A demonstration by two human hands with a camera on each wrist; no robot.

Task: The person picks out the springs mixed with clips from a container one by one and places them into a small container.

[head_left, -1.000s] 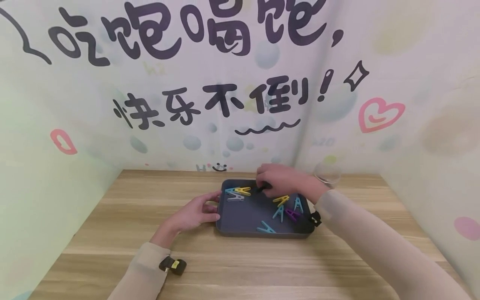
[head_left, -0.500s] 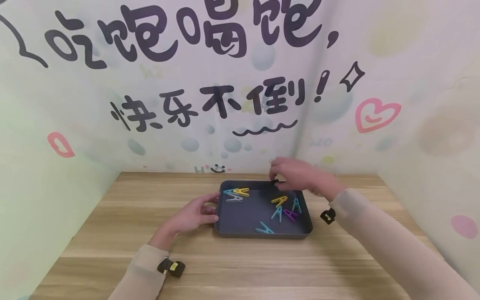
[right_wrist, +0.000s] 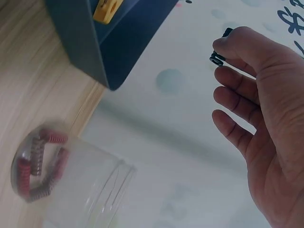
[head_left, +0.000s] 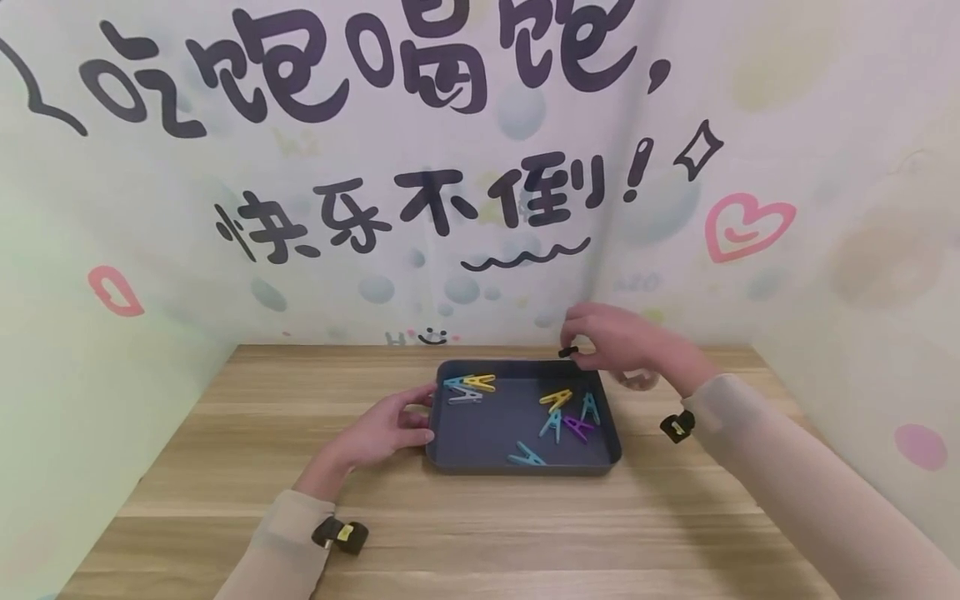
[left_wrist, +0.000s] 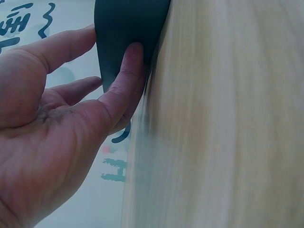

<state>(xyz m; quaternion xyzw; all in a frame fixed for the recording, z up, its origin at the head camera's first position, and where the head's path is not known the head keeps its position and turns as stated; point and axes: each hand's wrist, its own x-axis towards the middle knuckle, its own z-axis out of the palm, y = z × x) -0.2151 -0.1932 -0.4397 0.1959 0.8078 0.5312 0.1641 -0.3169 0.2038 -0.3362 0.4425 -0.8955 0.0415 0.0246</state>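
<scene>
My left hand [head_left: 386, 432] touches the left outer wall of the dark grey tray [head_left: 480, 437], fingers extended; the left wrist view shows fingertips [left_wrist: 133, 57] on that wall. My right hand [head_left: 618, 337] is raised beyond the tray's back right corner. Between its thumb and index finger it pinches a small black spring [right_wrist: 217, 58], partly hidden by the fingers. In the tray lie several plastic clothespins: a purple one [head_left: 578, 427], a yellow one [head_left: 556, 400] and a blue one [head_left: 528, 455] among them.
A clear jar [right_wrist: 95, 185] with red and silver springs [right_wrist: 59, 164] at its bottom stands right of the tray, mostly behind my right wrist in the head view. The wooden table [head_left: 337, 533] ends at a printed wall [head_left: 337, 308] close behind the tray.
My right hand has lifted the black spring out of the tray's back part and carried it right, past the back rim. The left hand stays at the tray's left side.
</scene>
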